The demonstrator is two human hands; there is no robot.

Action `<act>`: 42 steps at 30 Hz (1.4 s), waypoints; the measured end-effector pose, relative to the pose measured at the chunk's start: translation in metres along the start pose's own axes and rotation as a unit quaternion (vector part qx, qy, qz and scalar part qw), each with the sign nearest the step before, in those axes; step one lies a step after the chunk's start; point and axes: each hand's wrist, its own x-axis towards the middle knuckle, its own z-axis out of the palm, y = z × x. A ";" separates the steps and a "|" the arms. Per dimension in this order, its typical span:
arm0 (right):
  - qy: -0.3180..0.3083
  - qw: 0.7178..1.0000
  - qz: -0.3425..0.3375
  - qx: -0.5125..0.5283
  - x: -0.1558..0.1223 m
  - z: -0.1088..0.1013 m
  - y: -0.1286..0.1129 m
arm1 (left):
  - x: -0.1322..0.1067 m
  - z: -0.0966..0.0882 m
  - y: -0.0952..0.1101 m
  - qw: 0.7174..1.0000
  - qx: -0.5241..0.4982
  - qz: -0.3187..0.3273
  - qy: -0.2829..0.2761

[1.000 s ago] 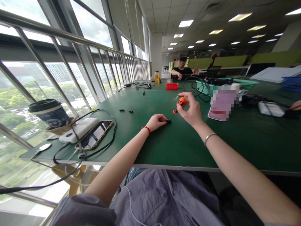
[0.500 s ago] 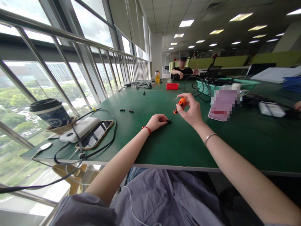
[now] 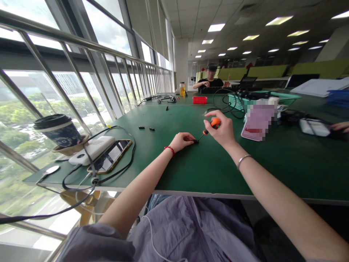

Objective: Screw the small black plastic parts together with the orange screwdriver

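Observation:
My left hand (image 3: 180, 141) pinches a small black part (image 3: 194, 141) down on the green table (image 3: 191, 167). My right hand (image 3: 224, 129) is closed around the orange handle of a small screwdriver (image 3: 210, 126), whose thin shaft slants down left with its tip at the black part. Two more small black parts (image 3: 146, 128) lie on the table further left.
At the left edge stand a lidded paper cup (image 3: 58, 131), a white power bank (image 3: 91, 149), a phone (image 3: 110, 156) and black cables. A red box (image 3: 199, 100), a green basket (image 3: 237, 100) and cables sit further back. Another person sits at the far end; another hand shows at right.
My right hand has tilted the screwdriver lower and to the right, its handle now nearer the table. My left hand has stayed on the black part.

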 end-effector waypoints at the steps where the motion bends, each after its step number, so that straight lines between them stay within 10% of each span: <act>1: 0.000 1.000 0.002 -0.002 0.000 -0.001 -0.001 | 0.000 0.000 0.000 1.000 -0.001 0.000 -0.001; 11: -0.147 0.987 0.054 0.031 0.003 0.003 0.010 | -0.001 0.000 0.002 1.000 0.003 -0.007 0.001; 42: -0.103 0.979 0.177 0.021 0.001 0.008 0.009 | 0.000 0.000 0.002 1.000 -0.007 -0.016 0.003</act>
